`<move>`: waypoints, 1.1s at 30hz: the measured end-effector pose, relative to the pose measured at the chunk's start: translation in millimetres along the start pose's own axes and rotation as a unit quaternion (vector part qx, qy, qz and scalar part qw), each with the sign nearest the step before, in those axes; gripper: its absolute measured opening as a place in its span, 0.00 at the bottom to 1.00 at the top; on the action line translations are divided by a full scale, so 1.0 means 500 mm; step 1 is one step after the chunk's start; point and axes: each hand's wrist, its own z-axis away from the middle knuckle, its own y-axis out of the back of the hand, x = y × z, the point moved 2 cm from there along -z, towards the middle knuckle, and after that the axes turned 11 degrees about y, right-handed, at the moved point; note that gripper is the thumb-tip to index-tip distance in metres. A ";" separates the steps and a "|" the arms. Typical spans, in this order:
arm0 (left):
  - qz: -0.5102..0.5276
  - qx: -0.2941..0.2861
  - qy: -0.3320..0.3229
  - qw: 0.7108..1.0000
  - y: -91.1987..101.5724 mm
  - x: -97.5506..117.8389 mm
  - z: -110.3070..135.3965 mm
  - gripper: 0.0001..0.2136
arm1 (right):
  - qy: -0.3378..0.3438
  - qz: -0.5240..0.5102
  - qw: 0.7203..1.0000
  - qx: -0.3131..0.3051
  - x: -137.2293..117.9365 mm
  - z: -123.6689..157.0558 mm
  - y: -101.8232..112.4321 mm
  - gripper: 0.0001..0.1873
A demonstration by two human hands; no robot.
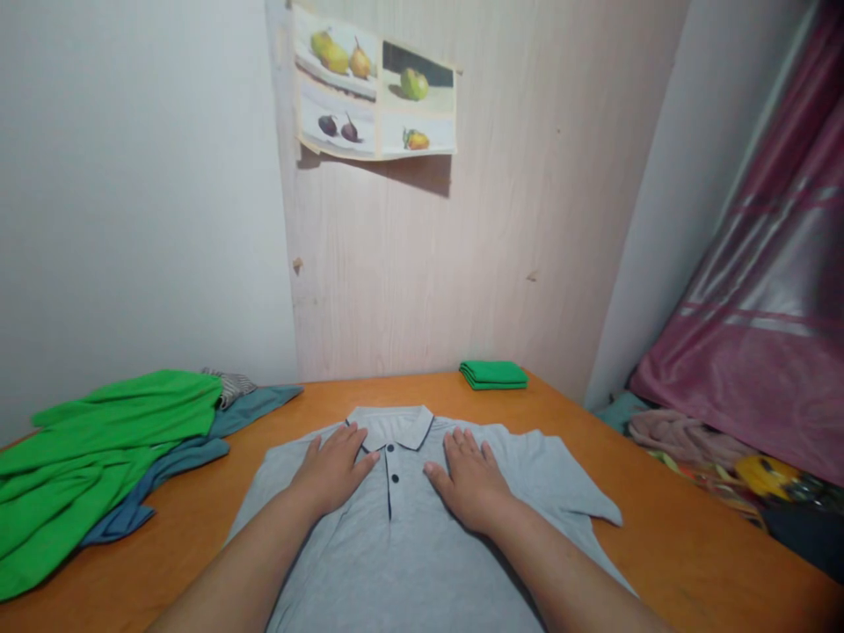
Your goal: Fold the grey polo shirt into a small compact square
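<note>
A light grey polo shirt lies face up and spread out on the orange table, its collar at the far end. Dark buttons run down its short placket. My left hand rests flat on the shirt just left of the placket, fingers spread near the collar. On the other side of the placket, my right hand also lies flat, fingers pointing away from me. Neither hand grips the cloth. The right sleeve stretches out to the side, while my left forearm covers part of the shirt's left side.
Loose green clothing and blue-grey cloth are heaped at the left. A folded green cloth sits at the table's back edge. Beyond the right edge are a pink curtain and assorted items. Fruit pictures hang on the wall.
</note>
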 end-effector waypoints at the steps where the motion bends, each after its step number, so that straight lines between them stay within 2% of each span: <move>1: -0.002 0.000 0.000 1.000 0.001 0.000 0.000 0.30 | -0.001 0.000 1.000 -0.003 0.001 0.000 -0.001 0.45; 5: -0.004 0.006 0.000 1.000 0.002 -0.001 -0.001 0.30 | -0.001 0.000 1.000 -0.031 -0.001 0.000 -0.006 0.46; 11: 0.004 0.021 -0.009 1.000 -0.007 -0.008 -0.007 0.29 | -0.017 0.003 1.000 0.021 -0.009 -0.001 0.002 0.48; 16: 0.041 0.037 -0.031 0.998 -0.001 -0.007 -0.006 0.27 | -0.012 -0.004 1.000 -0.021 -0.006 -0.007 -0.015 0.48; 22: 0.215 0.078 -0.028 0.973 0.020 -0.010 -0.001 0.19 | -0.014 0.014 1.000 -0.020 0.004 -0.012 -0.032 0.48; 26: 0.229 0.084 -0.005 0.970 0.052 -0.028 0.006 0.18 | -0.017 0.029 0.999 -0.024 0.012 -0.020 -0.041 0.49; 30: 0.228 0.084 0.008 0.970 0.085 -0.044 0.033 0.19 | -0.013 0.035 0.999 -0.030 0.016 -0.026 -0.047 0.49; 33: 0.216 0.073 0.009 0.974 0.085 -0.045 0.069 0.21 | -0.012 0.036 0.999 -0.026 0.018 -0.028 -0.048 0.49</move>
